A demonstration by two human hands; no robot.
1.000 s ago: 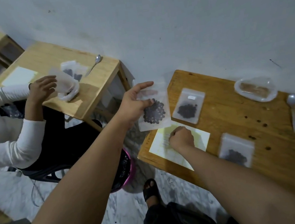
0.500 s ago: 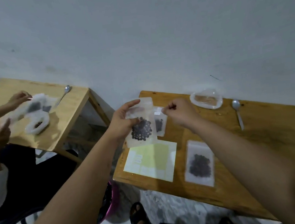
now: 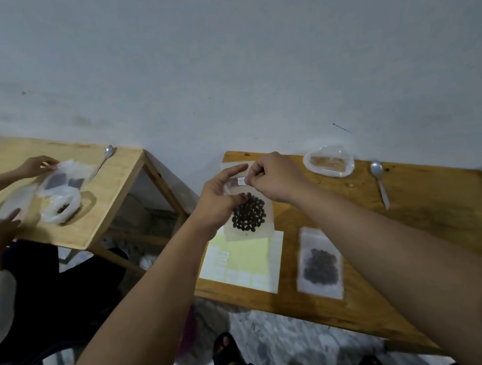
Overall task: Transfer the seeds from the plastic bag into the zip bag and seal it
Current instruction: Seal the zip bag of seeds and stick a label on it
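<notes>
I hold a clear zip bag upright above the left end of my wooden table; a round cluster of dark seeds fills its lower half. My left hand grips its left side. My right hand pinches a small white label against the bag's upper part. A plastic bag with brownish contents lies open at the back of the table. Another zip bag of dark seeds lies flat near the front edge.
A yellow-white label sheet lies under the held bag. A metal spoon rests at the back right. At a second table on the left, another person's hands handle bags beside a spoon.
My right hand left the label sheet and came up to the top of the held bag with a small label. The view shifted; the other person's hands moved over their bags.
</notes>
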